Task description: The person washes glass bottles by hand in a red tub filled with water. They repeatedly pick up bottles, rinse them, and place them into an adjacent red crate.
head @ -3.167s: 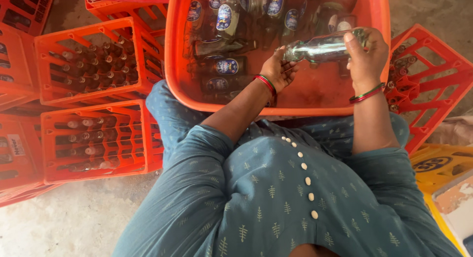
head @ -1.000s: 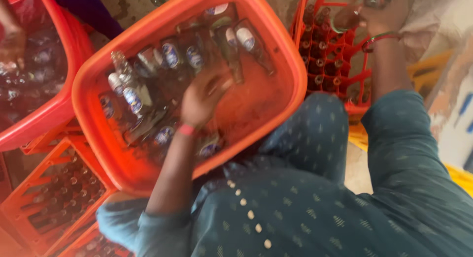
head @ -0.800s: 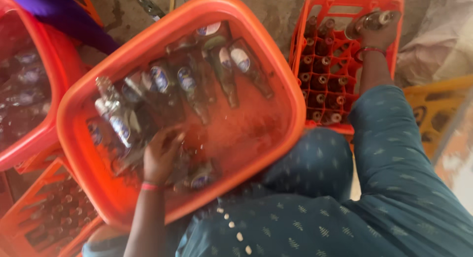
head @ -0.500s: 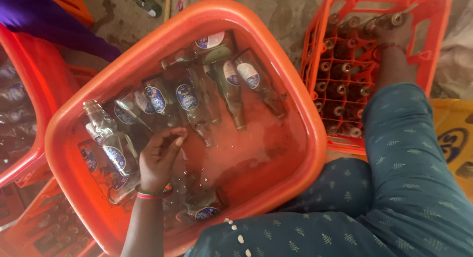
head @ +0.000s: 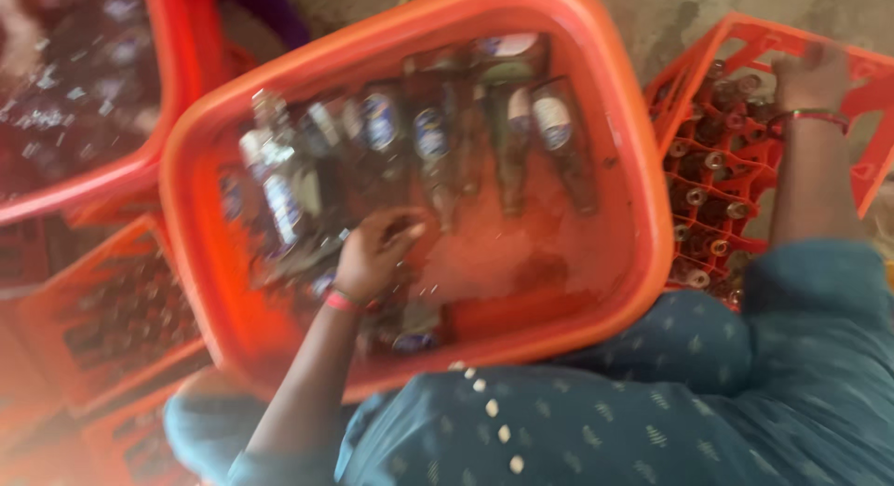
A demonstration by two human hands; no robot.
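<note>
A large orange plastic tub (head: 643, 216) sits in front of my lap, holding water and several glass bottles (head: 507, 132) with pale labels. My left hand (head: 372, 253), a red bangle at its wrist, reaches down among the bottles at the near left of the tub. Its fingers are bent, and blur hides whether they grip one. My right hand (head: 808, 76) rests knuckles-up over the far row of an orange bottle crate (head: 871, 76) to the right of the tub. Whatever is under its fingers is hidden.
The crate's cells hold several upright bottles (head: 708, 160). A second orange tub (head: 140, 169) of bottles stands at the far left, and more orange crates (head: 102, 309) lie at the near left. Bare concrete floor (head: 670, 11) shows beyond the tub.
My right hand has carried a bottle from above the tub over to the right crate and lowered onto it. My left hand has gone down into the tub among the bottles.
</note>
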